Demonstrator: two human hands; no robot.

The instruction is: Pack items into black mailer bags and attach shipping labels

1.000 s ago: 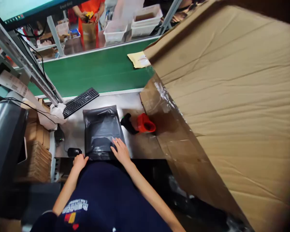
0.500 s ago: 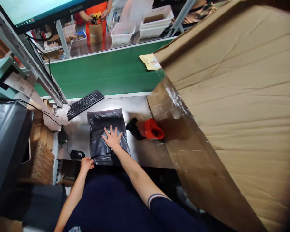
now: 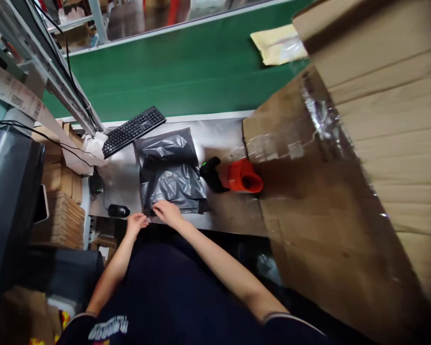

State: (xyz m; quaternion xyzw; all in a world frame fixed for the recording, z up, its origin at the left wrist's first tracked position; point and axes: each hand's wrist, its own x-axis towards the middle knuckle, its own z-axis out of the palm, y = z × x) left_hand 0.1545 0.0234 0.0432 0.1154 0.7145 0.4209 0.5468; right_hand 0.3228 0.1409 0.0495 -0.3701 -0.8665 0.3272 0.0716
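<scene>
A black plastic mailing bag [image 3: 172, 165] lies flat and creased on the metal table in front of me. At its near left corner my left hand [image 3: 136, 224] is closed, thumb and fingers pinching the edge. Just to the right, my right hand [image 3: 168, 213] has curled fingers gripping the bag's near edge. The two hands are close together but apart. To the bag's right lie a black handheld scanner [image 3: 212, 175] and an orange tape dispenser-like object [image 3: 244, 177] with a round opening; its exact kind is unclear.
A keyboard [image 3: 134, 130] sits behind the bag, and a mouse [image 3: 118, 211] to its left. Beyond the table runs a green conveyor belt [image 3: 158, 72] carrying a yellow padded envelope [image 3: 278, 45]. Large cardboard [image 3: 309, 206] stands at right. Folded cartons [image 3: 66, 220] and a label strip [image 3: 19, 96] are at left.
My right hand has left its flat, spread position on the middle of the bag and come to the near edge, fingers closed. The view has tilted down, so the monitor is out of sight.
</scene>
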